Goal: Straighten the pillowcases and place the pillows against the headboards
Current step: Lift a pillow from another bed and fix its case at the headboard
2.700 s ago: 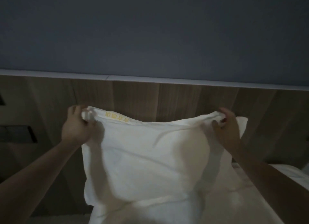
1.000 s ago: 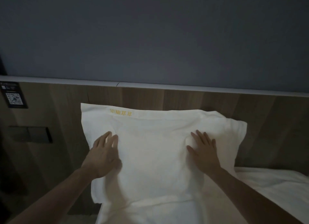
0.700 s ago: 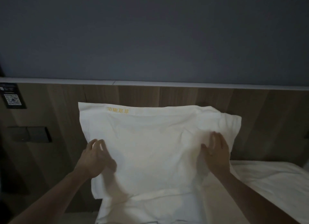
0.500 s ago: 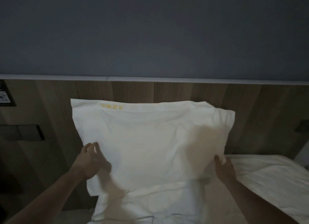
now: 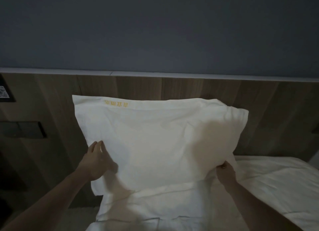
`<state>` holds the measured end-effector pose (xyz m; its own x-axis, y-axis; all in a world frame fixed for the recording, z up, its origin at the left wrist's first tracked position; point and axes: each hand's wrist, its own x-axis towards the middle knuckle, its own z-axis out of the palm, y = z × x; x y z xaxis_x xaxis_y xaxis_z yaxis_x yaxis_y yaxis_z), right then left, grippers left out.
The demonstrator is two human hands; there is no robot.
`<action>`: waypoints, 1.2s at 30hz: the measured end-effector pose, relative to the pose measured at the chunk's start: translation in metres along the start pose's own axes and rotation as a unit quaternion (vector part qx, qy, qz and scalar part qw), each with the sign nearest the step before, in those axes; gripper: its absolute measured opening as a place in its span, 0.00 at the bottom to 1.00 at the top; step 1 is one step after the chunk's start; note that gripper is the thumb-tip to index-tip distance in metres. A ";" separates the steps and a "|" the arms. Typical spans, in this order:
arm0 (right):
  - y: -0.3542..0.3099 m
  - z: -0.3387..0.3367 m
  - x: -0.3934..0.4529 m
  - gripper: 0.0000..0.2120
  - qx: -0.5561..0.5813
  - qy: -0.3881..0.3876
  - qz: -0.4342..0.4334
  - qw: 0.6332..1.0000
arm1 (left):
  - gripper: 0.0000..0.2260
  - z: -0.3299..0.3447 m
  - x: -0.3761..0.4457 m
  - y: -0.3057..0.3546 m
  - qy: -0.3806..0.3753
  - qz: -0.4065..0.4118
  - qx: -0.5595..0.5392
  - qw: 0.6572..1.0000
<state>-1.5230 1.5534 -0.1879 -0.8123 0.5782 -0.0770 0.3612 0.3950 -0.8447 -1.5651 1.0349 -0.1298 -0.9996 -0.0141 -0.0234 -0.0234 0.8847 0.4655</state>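
A white pillow [image 5: 155,141] with yellow embroidered characters near its top edge stands upright against the wooden headboard [image 5: 172,87]. A second white pillow [image 5: 155,203] lies flat below it. My left hand [image 5: 96,161] lies flat on the upright pillow's lower left side, fingers spread. My right hand [image 5: 225,173] pinches the pillowcase fabric at the lower right corner.
A white sheet [image 5: 276,182] covers the mattress to the right. Dark switch panels [image 5: 25,131] and a small sign [image 5: 5,92] sit on the wooden panel at left. A grey-blue wall rises above the headboard's pale ledge [image 5: 155,73].
Both hands left the pillow's top corners, pressed on its face, then slid down. My right hand has now closed on the lower right corner of the pillowcase.
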 end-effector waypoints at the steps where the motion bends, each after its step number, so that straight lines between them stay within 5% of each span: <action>1: 0.000 -0.002 -0.004 0.17 0.040 0.002 -0.011 0.999 | 0.48 -0.001 0.000 -0.003 -0.004 0.005 0.007 1.000; 6: 0.011 0.000 -0.005 0.10 0.102 0.019 -0.053 0.993 | 0.46 -0.003 -0.003 -0.001 0.009 -0.002 -0.002 1.000; 12: 0.027 -0.002 0.012 0.02 0.078 0.019 0.061 0.995 | 0.44 -0.002 -0.013 0.008 0.017 -0.027 -0.064 0.997; 16: -0.023 -0.027 0.018 0.21 0.178 0.192 -0.031 0.964 | 0.42 -0.011 -0.016 0.008 0.042 -0.020 -0.088 0.995; 18: -0.061 -0.047 0.032 0.25 0.173 0.206 -0.105 0.957 | 0.43 -0.022 -0.011 0.010 0.046 -0.023 -0.081 0.995; 22: -0.125 -0.072 0.085 0.23 -0.010 0.194 -0.200 0.960 | 0.44 -0.044 0.002 0.024 0.063 -0.013 -0.080 0.995; 28: -0.180 -0.072 0.122 0.21 -0.216 0.059 -0.221 0.949 | 0.44 -0.057 0.015 0.046 0.087 0.050 -0.014 0.995; 36: -0.224 -0.084 0.114 0.10 -0.212 0.139 -0.240 0.937 | 0.42 -0.068 0.018 0.069 0.073 0.085 0.009 0.994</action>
<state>-1.6583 1.5911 0.0367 -0.7987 0.4005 0.4490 0.1817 0.8720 -0.4546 -1.5859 1.0638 -0.0375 -0.9807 0.0694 0.1827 0.1442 0.8880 0.4367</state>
